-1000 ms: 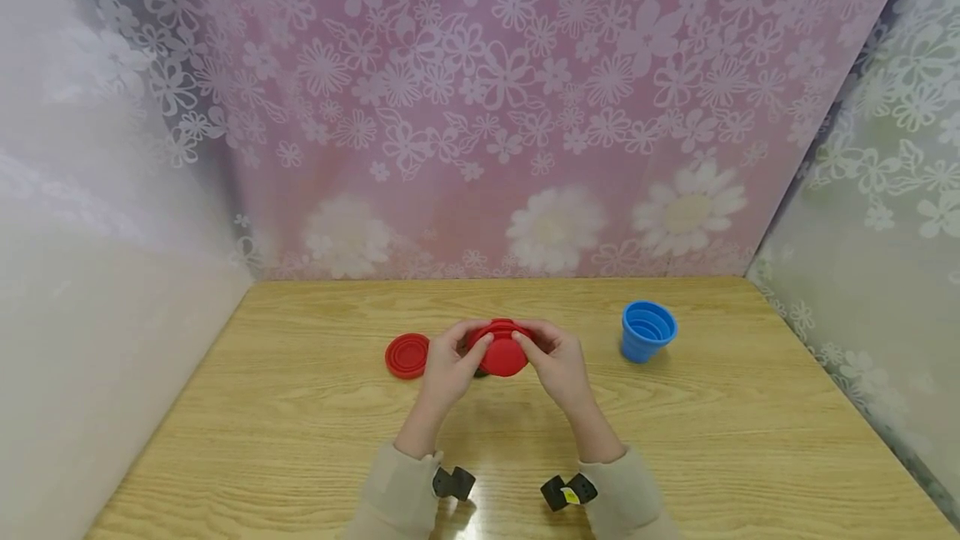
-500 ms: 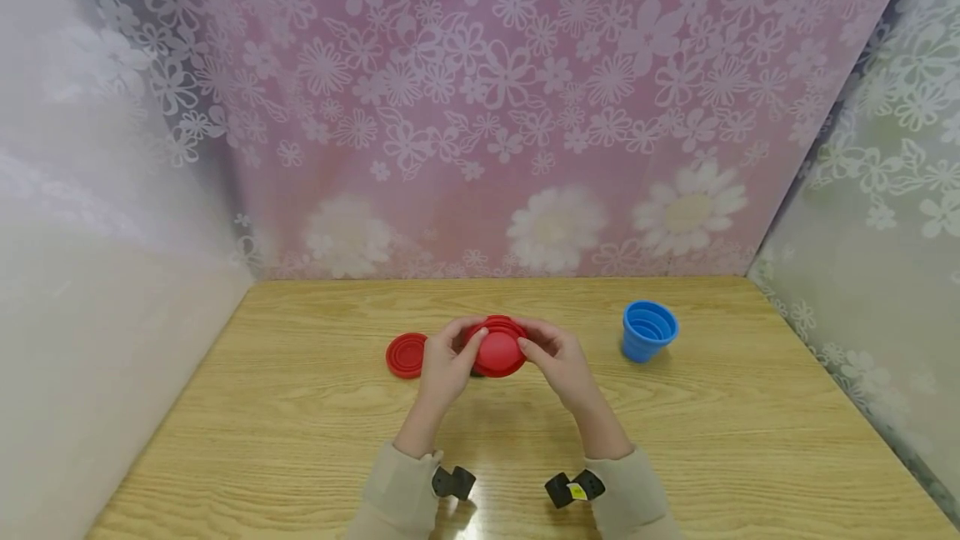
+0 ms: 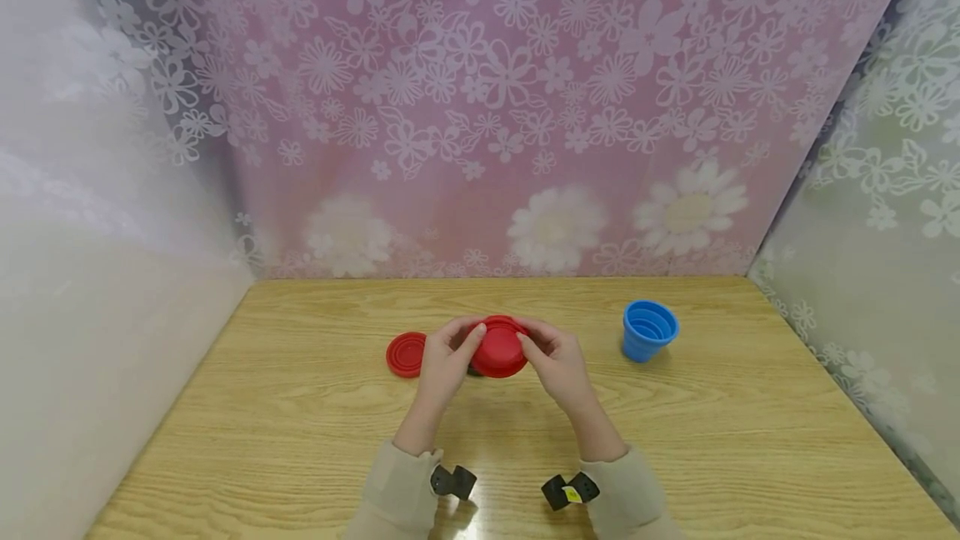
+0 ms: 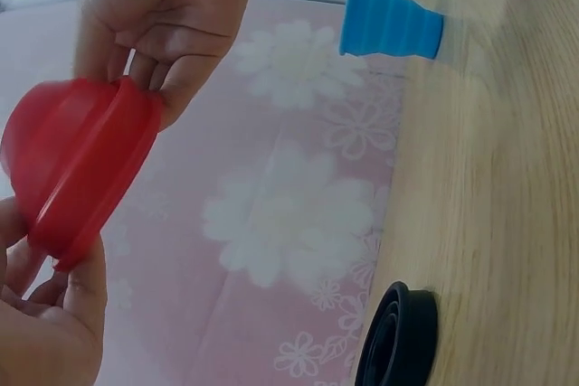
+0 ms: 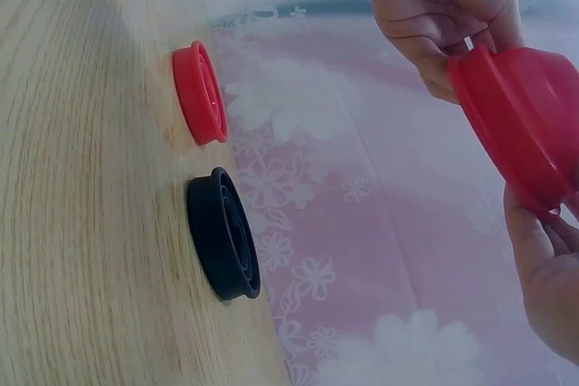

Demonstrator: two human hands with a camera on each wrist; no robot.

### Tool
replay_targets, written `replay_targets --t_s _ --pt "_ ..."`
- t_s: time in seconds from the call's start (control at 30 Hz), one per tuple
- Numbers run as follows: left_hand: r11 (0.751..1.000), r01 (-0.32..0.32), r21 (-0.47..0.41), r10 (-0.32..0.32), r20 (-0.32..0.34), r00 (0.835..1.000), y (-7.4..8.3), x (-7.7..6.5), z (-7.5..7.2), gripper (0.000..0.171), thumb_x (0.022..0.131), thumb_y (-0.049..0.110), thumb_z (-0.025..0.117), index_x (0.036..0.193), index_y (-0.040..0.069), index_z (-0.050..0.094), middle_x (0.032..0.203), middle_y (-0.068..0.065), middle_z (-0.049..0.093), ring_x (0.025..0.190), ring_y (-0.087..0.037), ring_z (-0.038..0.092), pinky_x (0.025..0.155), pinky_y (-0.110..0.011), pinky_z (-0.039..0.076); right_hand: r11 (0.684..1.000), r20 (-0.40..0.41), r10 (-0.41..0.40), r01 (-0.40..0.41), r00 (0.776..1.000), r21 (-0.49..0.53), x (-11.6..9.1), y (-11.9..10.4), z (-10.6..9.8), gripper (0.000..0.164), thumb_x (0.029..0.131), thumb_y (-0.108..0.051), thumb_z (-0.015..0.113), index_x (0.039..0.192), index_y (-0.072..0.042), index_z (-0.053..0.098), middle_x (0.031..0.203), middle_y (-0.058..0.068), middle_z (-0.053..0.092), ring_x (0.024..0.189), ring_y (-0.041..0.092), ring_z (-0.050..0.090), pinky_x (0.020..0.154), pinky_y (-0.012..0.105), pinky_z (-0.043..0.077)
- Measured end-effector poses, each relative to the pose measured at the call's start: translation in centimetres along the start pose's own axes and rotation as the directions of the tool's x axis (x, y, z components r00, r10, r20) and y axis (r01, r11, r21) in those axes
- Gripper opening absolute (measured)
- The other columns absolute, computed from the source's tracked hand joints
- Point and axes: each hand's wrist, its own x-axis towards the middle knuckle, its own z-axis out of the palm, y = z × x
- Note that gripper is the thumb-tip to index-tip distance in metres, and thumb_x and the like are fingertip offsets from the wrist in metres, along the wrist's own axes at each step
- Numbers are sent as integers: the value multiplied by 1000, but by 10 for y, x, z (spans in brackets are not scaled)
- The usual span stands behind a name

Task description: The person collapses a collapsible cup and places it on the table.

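Both hands hold a red collapsible cup [image 3: 501,350] in front of me, above the table. It is partly folded, its base turned toward the head camera and bulging outward in the left wrist view. The left hand [image 3: 444,369] grips its left side, thumb on the base side and fingers behind the rim. On the opposite side the right hand [image 3: 562,367] grips it likewise. A flat, folded red cup [image 3: 405,355] lies on the table beside the left hand. Behind the held cup, mostly hidden from the head view, lies a folded black cup [image 5: 222,237].
An expanded blue collapsible cup [image 3: 648,332] stands upright at the right rear of the wooden table [image 3: 300,432]. A pink flowered curtain [image 3: 480,123] hangs behind the table, with pale patterned sheets at both sides.
The red cup has tilted and changed shape between the hands: its flat base bulged, and now shows a broader, smoother dome. The thumbs have shifted slightly; the other cups stay put.
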Motion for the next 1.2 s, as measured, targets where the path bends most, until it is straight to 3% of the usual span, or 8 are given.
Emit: replay_targets --t_s 0.2,0.33,0.47,0.6,0.8,1.0,1.2 --pt "987 85 -136 -68 129 989 -20 4 -3 29 85 0 56 113 -3 57 108 -15 56 88 -16 55 71 -22 48 998 -73 61 -60 995 23 1 -4 1 25 86 2 54 109 10 57 104 23 58 83 11 58 68 24 50" --pt "966 96 -239 -48 201 978 -22 4 -5 34 86 -4 51 120 -7 50 114 -20 52 91 -17 56 74 -27 49 997 -103 72 -72 992 3 1 -16 4 24 85 5 53 108 13 56 102 26 57 79 8 57 65 20 50" --pt "958 105 -268 -45 221 974 -21 4 -5 35 86 -5 51 120 -8 49 113 -21 51 89 -15 57 73 -27 50 997 -119 65 -69 991 -30 0 -28 7 23 85 9 51 106 16 55 101 28 57 78 5 57 65 19 49" --pt "965 101 -244 -47 220 974 -14 2 -4 34 85 -7 51 120 -8 49 112 -23 52 87 -16 58 72 -26 50 995 -132 96 -101 987 -28 0 -29 8 24 84 8 52 107 15 56 103 27 57 78 5 57 66 20 49" --pt "980 54 -193 -13 205 979 -2 -1 -2 35 85 -11 47 120 -12 46 112 -26 50 90 -27 57 70 -26 50 997 -130 75 -77 989 -16 1 -17 6 23 85 5 53 107 13 57 102 26 58 82 8 57 69 20 49" --pt "974 79 -212 -50 141 989 -15 3 -2 36 86 -8 49 121 -5 48 107 -18 53 86 -19 58 68 -26 51 994 -84 82 -75 993 81 3 -2 2 27 88 -1 52 113 9 54 107 24 55 85 11 59 69 26 51" --pt "957 112 -269 -99 59 993 -21 6 -4 37 87 -6 46 124 0 47 112 -15 50 83 -14 60 72 -34 51 982 44 110 -115 993 147 2 -1 -1 39 85 0 56 122 6 46 105 25 54 84 16 60 73 38 50"
